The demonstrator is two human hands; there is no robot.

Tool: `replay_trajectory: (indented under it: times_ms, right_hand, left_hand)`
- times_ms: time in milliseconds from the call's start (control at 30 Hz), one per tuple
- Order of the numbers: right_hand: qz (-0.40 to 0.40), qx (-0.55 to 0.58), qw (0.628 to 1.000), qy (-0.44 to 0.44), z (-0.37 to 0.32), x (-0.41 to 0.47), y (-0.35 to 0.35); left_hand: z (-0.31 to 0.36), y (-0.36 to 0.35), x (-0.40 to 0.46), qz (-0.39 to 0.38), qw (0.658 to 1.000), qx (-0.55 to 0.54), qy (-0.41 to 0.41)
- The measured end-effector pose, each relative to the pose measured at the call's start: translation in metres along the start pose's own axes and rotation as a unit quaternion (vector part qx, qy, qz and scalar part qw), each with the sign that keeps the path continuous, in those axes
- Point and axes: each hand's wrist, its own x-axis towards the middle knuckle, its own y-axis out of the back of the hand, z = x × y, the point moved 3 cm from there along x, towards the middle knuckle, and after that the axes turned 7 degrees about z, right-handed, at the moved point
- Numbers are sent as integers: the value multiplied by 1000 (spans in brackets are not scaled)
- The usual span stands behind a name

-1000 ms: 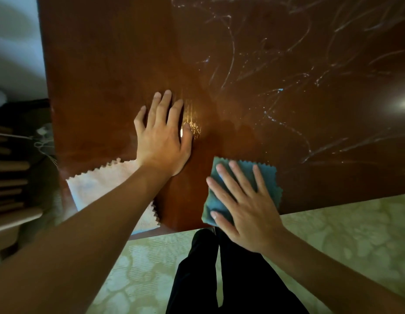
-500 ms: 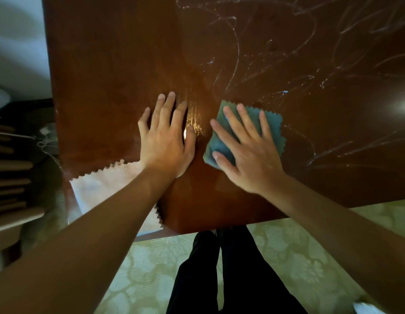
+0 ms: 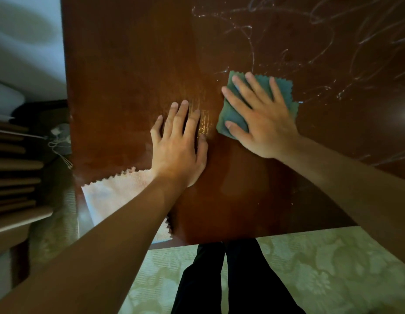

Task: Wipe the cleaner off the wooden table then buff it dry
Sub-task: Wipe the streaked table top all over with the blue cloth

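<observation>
Two cloths are in play on the wooden table (image 3: 129, 71), and nearest the person the white cloth (image 3: 115, 196) lies idle at the near left corner, partly under the left forearm. Just beyond it the left hand (image 3: 177, 146) sits flat on bare wood, fingers together, holding nothing, simply bracing.

Now the action: the right hand (image 3: 260, 116) is spread wide and pressing the teal cloth (image 3: 283, 87) flat to the surface. A second ago that cloth sat at the near edge; it has swept away from the person, past the left hand's fingertips, and now sits right at the edge of the scribbled white cleaner streaks (image 3: 249, 37). The wood behind it, toward the near edge, looks smooth and free of lines, so that strip reads as wiped. There's a glint of wet sheen (image 3: 202, 120) between the two hands.

Farther out and to the right, the streaks cover the tabletop untouched. By my reckoning the wiping has barely begun, and buffing with the dry white cloth is a long way off.
</observation>
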Motion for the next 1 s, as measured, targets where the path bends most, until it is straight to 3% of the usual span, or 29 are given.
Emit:
replay_trajectory:
  times_ms: [300,433,633,867,1000]
  right_hand:
    - [24,46,998,35,-64,-80,-10]
    - [9,31,997,69,-40,-43,-11]
    - [17,6,1000,-17,-11,13,-5]
    - [-4,45,999,13,-77,-128,-11]
    - [-5,46,997,56,-77,-151,-9]
  left_hand:
    - [1,1,1,-18,1000,11,3]
    - [1,1,2,-24,1000,9,4]
    - [1,2,1,-14,1000,10,4]
    - [0,1,0,-7,1000,-6,3]
    - [0,0,1,-3,1000,-2,4]
